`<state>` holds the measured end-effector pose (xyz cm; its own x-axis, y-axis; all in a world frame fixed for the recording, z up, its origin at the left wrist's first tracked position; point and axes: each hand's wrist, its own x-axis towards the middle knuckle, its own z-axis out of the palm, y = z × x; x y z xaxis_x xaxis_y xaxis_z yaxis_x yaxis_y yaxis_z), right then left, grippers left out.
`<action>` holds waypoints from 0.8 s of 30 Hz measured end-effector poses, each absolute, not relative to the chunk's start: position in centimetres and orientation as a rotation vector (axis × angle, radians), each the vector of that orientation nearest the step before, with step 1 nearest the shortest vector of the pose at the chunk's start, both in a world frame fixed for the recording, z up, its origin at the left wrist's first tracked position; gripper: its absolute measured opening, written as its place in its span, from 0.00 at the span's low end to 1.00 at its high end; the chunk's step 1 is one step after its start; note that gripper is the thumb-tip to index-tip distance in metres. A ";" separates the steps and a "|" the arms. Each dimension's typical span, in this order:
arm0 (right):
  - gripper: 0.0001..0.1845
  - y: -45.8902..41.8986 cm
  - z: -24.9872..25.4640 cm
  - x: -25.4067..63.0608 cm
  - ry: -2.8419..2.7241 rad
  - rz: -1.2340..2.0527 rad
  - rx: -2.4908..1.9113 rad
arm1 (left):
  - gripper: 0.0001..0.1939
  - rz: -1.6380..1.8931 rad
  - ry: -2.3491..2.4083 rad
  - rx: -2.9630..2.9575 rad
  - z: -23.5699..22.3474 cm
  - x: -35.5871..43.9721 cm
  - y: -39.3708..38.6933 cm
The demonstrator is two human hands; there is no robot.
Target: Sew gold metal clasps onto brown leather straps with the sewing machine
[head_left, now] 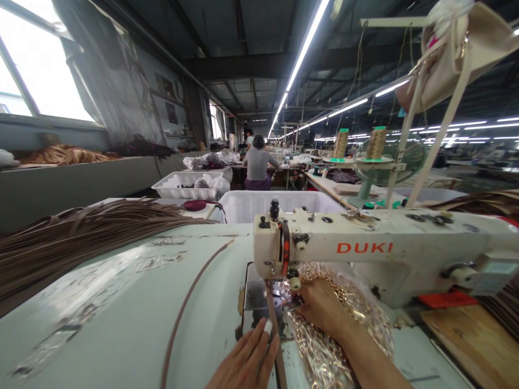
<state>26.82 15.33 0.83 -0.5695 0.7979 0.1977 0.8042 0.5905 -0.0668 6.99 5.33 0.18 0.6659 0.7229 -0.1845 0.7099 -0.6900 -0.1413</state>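
Note:
A narrow brown strap [271, 313] runs lengthwise under the needle area of a white sewing machine [365, 246] marked DUKI. My left hand [249, 359] lies with fingers stretched out along the strap's left side, a white wrap on one fingertip. Close to the presser foot, my right hand [322, 308] has its fingers curled inward; whatever they pinch is too small or hidden. Under the right wrist spreads a clear plastic bag of gold-coloured metal hardware [320, 346]. Another stretch of brown strap [184, 308] curves over the pale green tabletop [133, 324] at left.
A thick bundle of brown straps [101, 232] covers the table's far left. White bins [279, 201] stand behind the machine. Thread cones [376, 145] and a green fan [399, 154] are at right, below a hanging beige bag [450, 65]. Ahead, a person [258, 165] sits facing away.

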 end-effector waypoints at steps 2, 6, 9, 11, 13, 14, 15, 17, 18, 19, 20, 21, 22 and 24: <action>0.06 15.4 0.8 26.8 -2.615 -0.055 -1.336 | 0.32 0.363 -1.159 -2.775 0.0 7.0 5.4; 0.07 15.4 0.6 26.9 -2.598 -0.079 -1.290 | 0.32 0.266 -1.102 -2.751 -0.7 6.7 5.4; 0.09 15.4 0.6 27.0 -2.577 -0.086 -1.265 | 0.31 0.195 -1.103 -2.757 -1.1 6.5 5.3; 0.09 15.4 0.6 27.0 -2.568 -0.092 -1.256 | 0.30 0.184 -1.098 -2.752 -1.2 6.3 5.3; 0.09 15.4 0.5 27.1 -2.566 -0.088 -1.250 | 0.28 0.168 -1.077 -2.746 -1.4 6.2 5.2; 0.09 15.4 0.5 27.1 -2.567 -0.081 -1.247 | 0.28 0.164 -1.064 -2.742 -1.4 6.2 5.3; 0.09 15.5 0.4 27.1 -2.568 -0.074 -1.245 | 0.27 0.165 -1.051 -2.735 -1.5 6.2 5.3; 0.09 15.5 0.3 27.1 -2.564 -0.066 -1.244 | 0.27 0.166 -1.023 -2.724 -1.5 6.1 5.3; 0.09 15.6 0.3 27.1 -2.558 -0.066 -1.244 | 0.27 0.158 -1.012 -2.718 -1.5 6.1 5.3; 0.09 15.6 0.2 27.1 -2.554 -0.067 -1.243 | 0.27 0.147 -1.001 -2.713 -1.5 6.1 5.3; 0.09 15.6 0.2 27.1 -2.550 -0.071 -1.240 | 0.27 0.140 -0.988 -2.705 -1.5 6.1 5.3; 0.10 15.6 0.1 27.1 -2.547 -0.076 -1.237 | 0.27 0.139 -0.978 -2.691 -1.5 6.2 5.3; 0.10 15.6 0.1 27.1 -2.546 -0.082 -1.235 | 0.26 0.149 -0.963 -2.676 -1.5 6.2 5.3; 0.10 15.6 0.1 27.1 -2.542 -0.089 -1.229 | 0.25 0.177 -0.924 -2.644 -1.6 6.2 5.4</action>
<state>27.10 15.55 0.09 -0.5813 0.7535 0.3073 0.7732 0.6291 -0.0799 6.21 5.41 -1.61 0.7813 0.6241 -0.0074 0.5825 -0.7334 -0.3505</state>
